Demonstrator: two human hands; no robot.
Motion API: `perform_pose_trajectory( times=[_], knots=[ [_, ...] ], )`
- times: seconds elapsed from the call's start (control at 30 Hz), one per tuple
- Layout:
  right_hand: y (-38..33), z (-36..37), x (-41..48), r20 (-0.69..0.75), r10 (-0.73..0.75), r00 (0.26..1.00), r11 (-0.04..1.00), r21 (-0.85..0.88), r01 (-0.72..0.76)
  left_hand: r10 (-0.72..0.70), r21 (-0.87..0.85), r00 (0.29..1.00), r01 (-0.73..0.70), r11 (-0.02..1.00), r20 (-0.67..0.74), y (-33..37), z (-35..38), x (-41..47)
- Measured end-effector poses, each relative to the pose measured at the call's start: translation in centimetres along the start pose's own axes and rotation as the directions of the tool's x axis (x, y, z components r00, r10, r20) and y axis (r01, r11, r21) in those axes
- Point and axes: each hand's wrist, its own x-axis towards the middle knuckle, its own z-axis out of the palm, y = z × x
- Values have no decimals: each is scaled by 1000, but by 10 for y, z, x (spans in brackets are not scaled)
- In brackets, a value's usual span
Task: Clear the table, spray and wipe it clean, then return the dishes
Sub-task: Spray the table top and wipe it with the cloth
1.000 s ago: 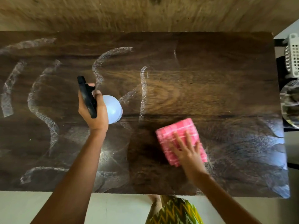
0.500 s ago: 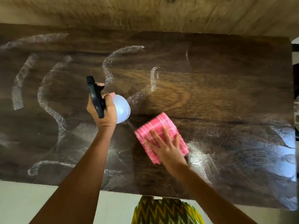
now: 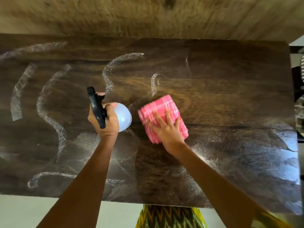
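Note:
A dark wooden table (image 3: 230,76) fills the view, streaked with white curved smears of spray at the left and centre. My left hand (image 3: 107,123) grips a spray bottle (image 3: 123,118) with a pale blue body and a black trigger head, held above the table's middle. Just to its right my right hand (image 3: 167,129) presses flat, fingers spread, on a folded pink checked cloth (image 3: 162,109) lying on the table top.
A wooden wall (image 3: 148,15) runs behind the table's far edge. At the right edge, beside the table, parts of dishes (image 3: 300,111) show, mostly cut off. A pale floor (image 3: 32,209) lies below the near edge.
My right hand slid the pink cloth left, then away from me toward the table's middle. The left hand kept holding the spray bottle in about the same place.

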Motion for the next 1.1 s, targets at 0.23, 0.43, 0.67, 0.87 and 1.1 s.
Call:
perform_pose_trajectory(
  times=[0.23,0.43,0.67,0.87,1.1],
  knots=[
    [88,8,-77,78,210,975,978,-41,-207,-44,-21,999,44,999,1,2,2,-3],
    [50,-53,54,1,363,932,931,52,-362,13,-11,998,-12,1000,62,1,4,-5],
    [5,-2,-7,74,-35,997,995,-92,42,-32,-12,999,32,999,16,-5,0,-2],
    [84,-12,-39,64,337,939,938,69,-341,-11,15,997,9,1000,79,-1,1,-4],
    [15,-46,79,10,269,963,961,58,-269,25,-25,993,-22,999,112,-2,2,-4]
  ],
)
